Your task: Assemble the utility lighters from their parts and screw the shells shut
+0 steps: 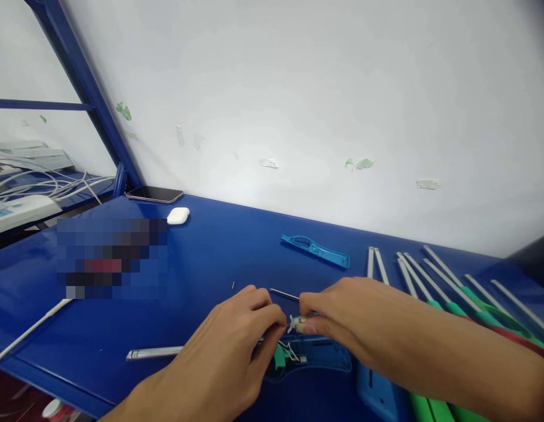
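My left hand (236, 346) and my right hand (342, 319) meet over the front of the blue table (210, 264). Both pinch a small whitish part with thin white wires (294, 323) between fingertips. Just beneath lies an open blue plastic handle shell (315, 357) with a green piece (279, 356) inside. A thin metal pin (284, 294) lies just behind my fingers. A white metal tube (153, 353) rests to the left of my left hand.
A blue handle half (315, 251) lies further back. Several white rods with green and red handles (451, 293) fill the right side. A phone (154, 194) and a white earbud case (178, 215) sit at the back left; a white cable (30, 329) crosses the left edge.
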{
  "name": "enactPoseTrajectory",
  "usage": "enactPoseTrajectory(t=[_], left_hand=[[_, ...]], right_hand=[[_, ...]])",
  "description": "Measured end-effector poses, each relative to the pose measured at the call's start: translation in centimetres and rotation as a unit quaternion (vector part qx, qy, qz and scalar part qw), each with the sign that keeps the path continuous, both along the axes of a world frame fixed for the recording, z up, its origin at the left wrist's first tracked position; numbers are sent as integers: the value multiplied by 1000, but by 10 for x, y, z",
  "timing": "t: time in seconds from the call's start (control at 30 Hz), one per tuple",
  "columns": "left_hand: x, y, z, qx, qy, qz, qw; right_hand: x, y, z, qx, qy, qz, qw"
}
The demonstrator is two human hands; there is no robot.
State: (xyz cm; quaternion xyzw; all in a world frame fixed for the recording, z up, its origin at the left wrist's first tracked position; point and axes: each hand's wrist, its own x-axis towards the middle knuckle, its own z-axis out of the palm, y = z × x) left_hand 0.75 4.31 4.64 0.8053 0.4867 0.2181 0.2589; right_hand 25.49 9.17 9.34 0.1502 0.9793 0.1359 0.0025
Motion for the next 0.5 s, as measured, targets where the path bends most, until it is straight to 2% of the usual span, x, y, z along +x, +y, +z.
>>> enactPoseTrajectory(t=[0.17,0.33,0.5], left_hand=[[0,-1,-2,6,2,-2,1000],[0,-1,-2,8,2,2,1000],[0,-2,-1,7,1,-2,1000]], right_hand=[[2,2,-3,3,4,-1,1000],[3,3,-7,-24,-4,-18,1000],[2,4,-7,-17,9,1,1000]])
